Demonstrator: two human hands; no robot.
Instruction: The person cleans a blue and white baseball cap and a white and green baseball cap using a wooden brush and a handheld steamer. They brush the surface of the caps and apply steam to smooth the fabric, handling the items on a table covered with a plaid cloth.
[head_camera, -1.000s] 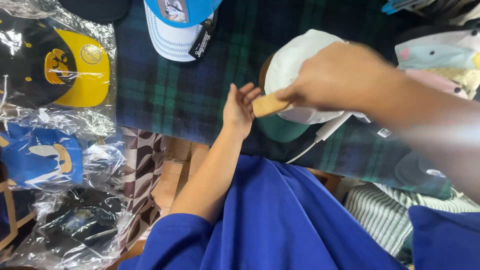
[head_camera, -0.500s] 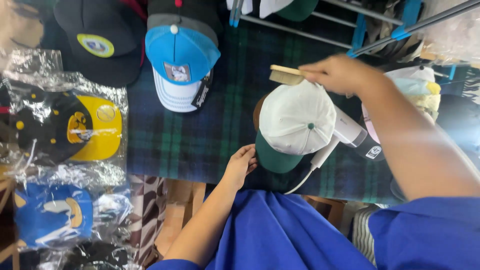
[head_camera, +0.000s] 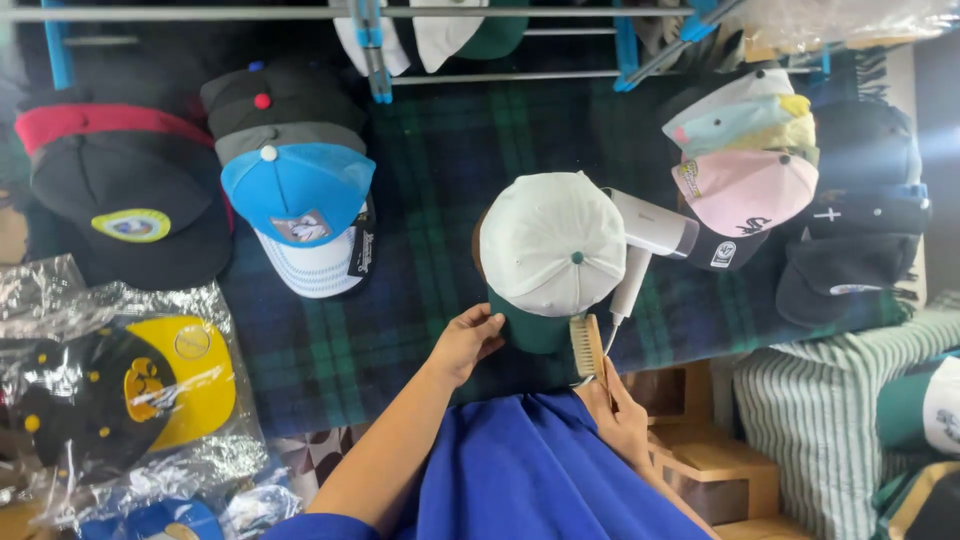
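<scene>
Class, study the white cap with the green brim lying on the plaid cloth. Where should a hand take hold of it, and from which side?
Grip the green brim, coming from the near edge of the plaid cloth. The white cap lies crown up with its brim pointing toward the person, flat, stiff and sticking out. The left hand already touches it there. The far and right sides are crowded by a white hair dryer.
</scene>
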